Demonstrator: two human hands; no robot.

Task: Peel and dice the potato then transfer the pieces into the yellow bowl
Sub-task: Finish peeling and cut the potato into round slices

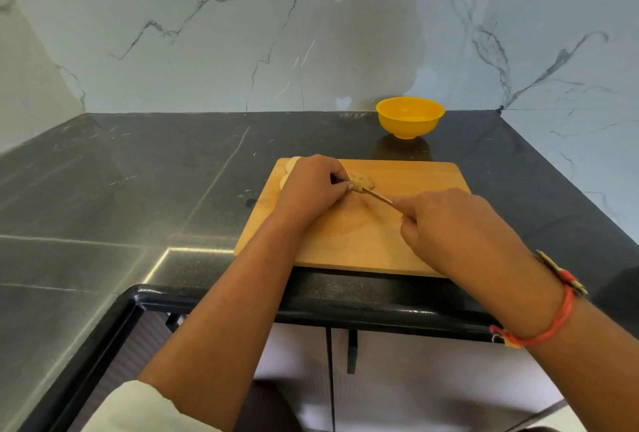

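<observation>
Observer: Dicing step. Pale, part-cut potato cluster (363,182) lies on rectangular wooden cutting board (380,245), pinned under curled fingertips of left hand (311,189). More pale round slices (288,172) show at that hand's far side.

Cook: Right hand (446,224) grips thin-bladed knife (378,195), tip at the cluster. Advice: tuck fingertips back, space cuts evenly. Round yellow plastic bowl (409,117) stands beyond the board, apparently unfilled.
</observation>
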